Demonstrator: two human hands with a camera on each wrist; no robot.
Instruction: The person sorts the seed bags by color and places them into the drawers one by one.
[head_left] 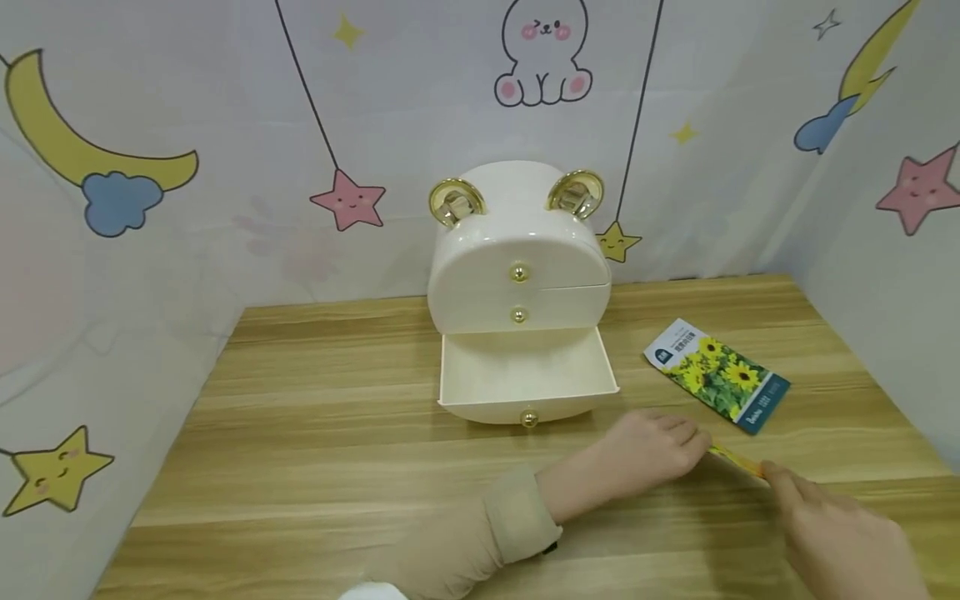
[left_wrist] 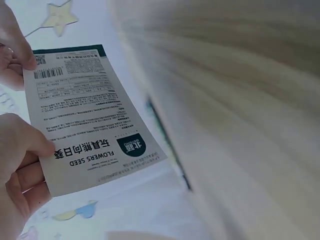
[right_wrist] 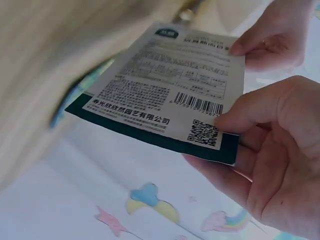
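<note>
A flower seed packet [head_left: 738, 460], seen nearly edge-on in the head view, spans the space between both hands over the table's right side. My left hand [head_left: 652, 446] pinches one end, beside the large printed title in the left wrist view. Thumb and fingers of my right hand [right_wrist: 280, 150] grip the opposite end, next to the barcode and QR code. The printed white back of the packet [left_wrist: 90, 120] shows in both wrist views. A second seed packet [head_left: 716, 375] with yellow sunflowers lies face up on the table just beyond my hands.
A white drawer box [head_left: 480, 283] with gold ears stands at the back of the wooden table [head_left: 315, 450]. Its bottom drawer [head_left: 525, 367] is pulled out toward me with nothing in it. Cartoon-printed white cloth [head_left: 420, 100] encloses the table's back and sides.
</note>
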